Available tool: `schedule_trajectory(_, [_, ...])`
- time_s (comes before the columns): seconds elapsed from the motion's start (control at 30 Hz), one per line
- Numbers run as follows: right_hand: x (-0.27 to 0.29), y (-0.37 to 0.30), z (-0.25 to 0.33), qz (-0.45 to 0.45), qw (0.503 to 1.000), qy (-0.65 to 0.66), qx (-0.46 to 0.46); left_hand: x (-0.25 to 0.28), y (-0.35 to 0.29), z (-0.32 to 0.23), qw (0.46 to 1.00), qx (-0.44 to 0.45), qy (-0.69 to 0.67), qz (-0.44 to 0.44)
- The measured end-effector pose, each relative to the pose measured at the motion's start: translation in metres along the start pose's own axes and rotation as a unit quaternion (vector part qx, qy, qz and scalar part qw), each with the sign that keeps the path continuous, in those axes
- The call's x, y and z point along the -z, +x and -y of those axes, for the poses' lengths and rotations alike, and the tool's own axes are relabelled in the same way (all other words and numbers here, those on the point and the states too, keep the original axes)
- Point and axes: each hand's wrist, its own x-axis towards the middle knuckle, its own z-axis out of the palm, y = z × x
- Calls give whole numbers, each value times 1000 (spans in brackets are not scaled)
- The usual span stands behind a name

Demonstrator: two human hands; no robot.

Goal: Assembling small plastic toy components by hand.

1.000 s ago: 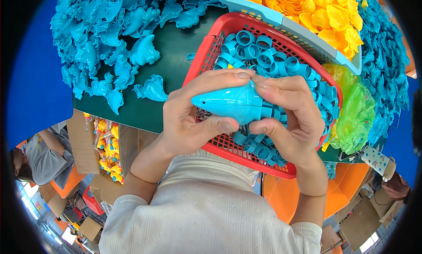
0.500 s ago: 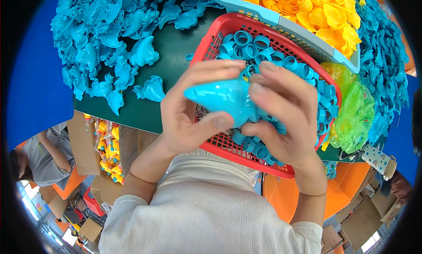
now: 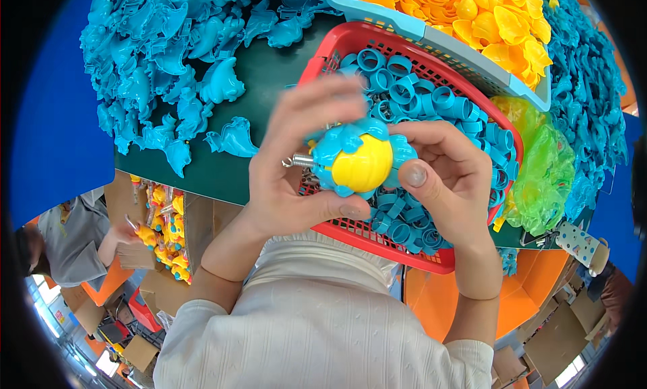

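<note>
Between my hands, over the red basket (image 3: 319,62), is a glossy blue plastic toy figure (image 3: 362,161) with a round yellow belly facing up. A metal coil spring (image 3: 298,160) sticks out of its left end. My left hand (image 3: 286,153) has its thumb along the toy's lower edge, and its raised fingers, smeared by motion, arch over the spring end. On the right end, my right hand (image 3: 448,173) grips a blue part between thumb and fingers. Many short blue rings (image 3: 404,89) fill the basket beneath.
Blue moulded shell pieces (image 3: 162,52) are heaped at the far left of the green table (image 3: 269,66). Behind the red basket stands a grey-blue basket (image 3: 431,35) of yellow shells. A green plastic bag (image 3: 542,167) lies right. At left, another person's hand (image 3: 121,234) is by a box of toys.
The toy has been turned over: its smooth blue side faced up before, and now the yellow belly and spring show. My right fingers have shifted to its right end. The other person's hand has reached toward the box.
</note>
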Motion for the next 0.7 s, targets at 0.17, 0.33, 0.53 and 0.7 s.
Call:
schedule_trajectory(0.17, [4, 5, -6, 9, 993, -88, 77, -8, -3, -3, 997, 40, -68, -18])
schedule_trajectory(0.33, [-1, 6, -3, 0, 965, -204, 166, 1, -1, -9, 999, 31, 38, -2])
schedule_trajectory(0.53, [1, 9, -4, -14, 935, -258, 242, -15, -1, -9, 981, 99, -126, -108])
schedule_trajectory(0.7, [5, 12, -12, -4, 919, -258, 297, -9, -3, -1, 998, 33, 38, -31])
